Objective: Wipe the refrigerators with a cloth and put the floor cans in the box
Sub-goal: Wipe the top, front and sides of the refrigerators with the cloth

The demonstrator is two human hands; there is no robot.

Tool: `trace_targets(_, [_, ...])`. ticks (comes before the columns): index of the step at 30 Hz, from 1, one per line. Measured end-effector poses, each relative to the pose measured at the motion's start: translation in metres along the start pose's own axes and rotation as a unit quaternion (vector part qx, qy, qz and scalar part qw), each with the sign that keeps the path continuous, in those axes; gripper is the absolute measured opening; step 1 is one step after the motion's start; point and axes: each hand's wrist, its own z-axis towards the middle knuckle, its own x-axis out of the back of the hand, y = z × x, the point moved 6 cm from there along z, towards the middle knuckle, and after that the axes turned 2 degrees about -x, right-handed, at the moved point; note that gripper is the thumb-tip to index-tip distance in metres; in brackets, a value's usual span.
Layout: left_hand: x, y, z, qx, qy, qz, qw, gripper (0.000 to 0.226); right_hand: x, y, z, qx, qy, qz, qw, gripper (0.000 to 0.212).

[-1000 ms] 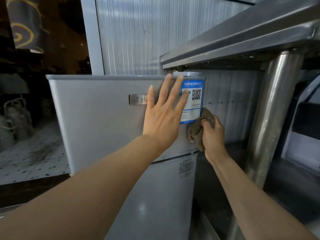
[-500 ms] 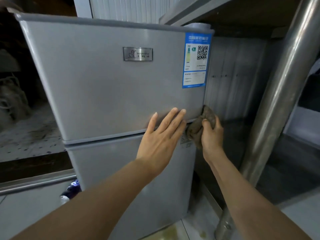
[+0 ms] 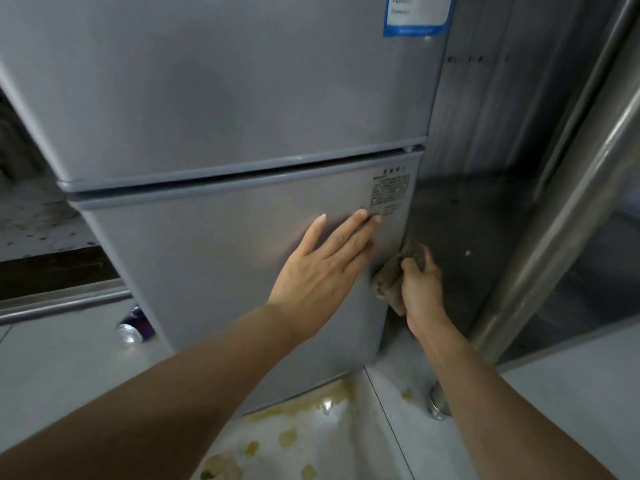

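A silver two-door refrigerator (image 3: 221,98) fills the view. My left hand (image 3: 322,268) lies flat on its lower door, fingers spread, holding nothing. My right hand (image 3: 420,289) grips a brown cloth (image 3: 391,282) and presses it against the right side of the lower door, near the corner. A blue and silver can (image 3: 133,329) lies on the floor to the left of the refrigerator, partly hidden behind it. No box is in sight.
A thick steel table leg (image 3: 554,244) stands right of the refrigerator, its foot (image 3: 438,407) on the floor. Yellowish stains (image 3: 287,434) spot the grey floor below the door. A steel rail (image 3: 62,304) runs at the left. A blue label (image 3: 415,15) sits on the upper door.
Both hands have slid down from the upper door to the lower door, the cloth moving down the right side. The view has dropped toward the floor, revealing the can.
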Motion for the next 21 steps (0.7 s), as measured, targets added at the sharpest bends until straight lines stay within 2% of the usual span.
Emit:
trace_targets(10, [-0.054,0.050,-0.037,-0.087,-0.029,0.010,0.996,0.054,0.012,0.111,-0.003,-0.084,-0.017,-0.100,0.991,0.042])
trace_targets(18, [-0.082,0.071,-0.067,-0.110,-0.118,-0.001,0.987,0.057,0.021,0.194,0.005,-0.176,-0.059,-0.244,0.952,0.038])
trace_targets(21, [-0.089,0.077,-0.078,-0.118,-0.142,-0.018,0.983,0.056,0.022,0.209,0.007,-0.168,-0.065,-0.323,0.929,0.036])
